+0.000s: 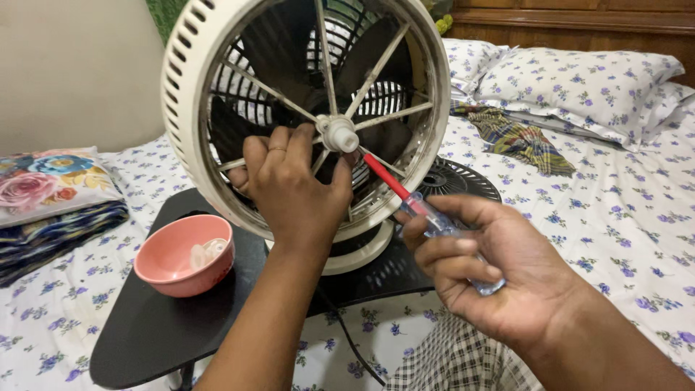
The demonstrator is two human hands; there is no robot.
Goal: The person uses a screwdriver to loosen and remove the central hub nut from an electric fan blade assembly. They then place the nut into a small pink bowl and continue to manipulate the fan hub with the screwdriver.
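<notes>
A cream table fan (195, 145) stands on a black tray table (145, 326) on the bed, its front grille off and its dark blades showing behind thin spokes. My left hand (293, 192) grips the spokes beside the white hub (339, 134). My right hand (492, 264) holds a screwdriver (405, 199) with a clear blue handle and a red shaft. Its tip points into the fan just right of and below the hub.
A pink bowl (174, 271) with small pale parts sits on the table's left. A black fan grille (463, 181) lies behind the fan on the floral bedsheet (615, 217). Pillows (579, 80), a crumpled checked cloth (517, 137) and folded fabrics (51, 203) lie around.
</notes>
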